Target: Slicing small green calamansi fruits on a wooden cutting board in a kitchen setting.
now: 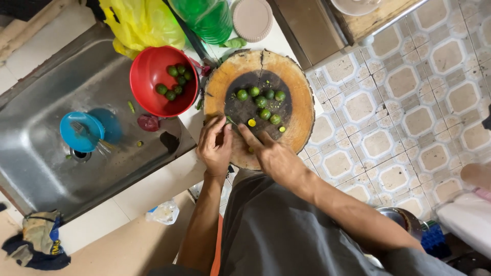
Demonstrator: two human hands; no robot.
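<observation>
Head view: both hands, grip unclear, on round wooden board [302, 110] between steel sink [46, 168] and tiled floor [409, 102]

Blue cup [82, 132] in steel sink [41, 102]

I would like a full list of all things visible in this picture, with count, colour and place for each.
chopping block: one, round, wooden, on the counter
limes on block: about six, green, on its dark centre
red bowl: one, left of the block
limes in bowl: about seven, green
sink: one, steel, far left
blue cup: one, in the sink
yellow bag: one, top
green bottle: one, top
left hand: on the block's near edge
right hand: beside it, fingers on the block
</observation>
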